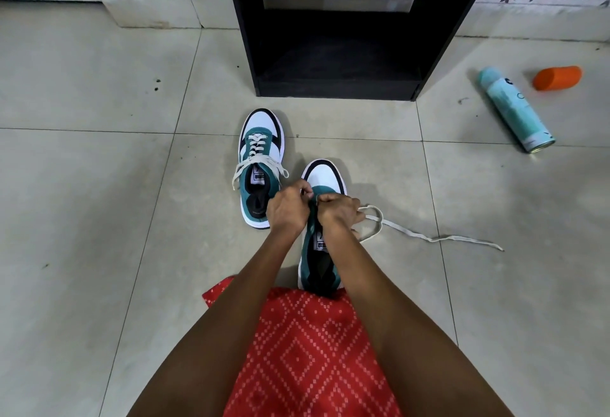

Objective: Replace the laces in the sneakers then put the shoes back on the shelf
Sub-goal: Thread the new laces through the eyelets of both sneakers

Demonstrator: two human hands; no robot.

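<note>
Left hand: fingers curled, pinching what looks like a short end of the white lace at the front eyelets.
Right hand: fingers curled tight around the same lace, knuckle to knuckle with the left.
Sneaker in work: teal, white and black, directly under the fingers, toe pointing away. Its eyelet row is hidden by both hands.
Lace slack: loops out just right of the right fingers, then trails well away across the floor.
Second sneaker: just left of the fingers and beyond them, laced to the top, ends loose and untied.
Progress, judged: one shoe threaded, the other barely begun. Most of its threading, any tying and both shelvings remain.
Black shelf: straight ahead beyond the fingers, its bottom bay open at floor level.
Spray can and orange cap: lying far right of the fingers, beyond the lace tail.
Open room: bare tile left and right of the fingers. The laced shoe crowds the left hand's side.
Red patterned garment: behind the fingers, overlapping the shoe's heel.
</note>
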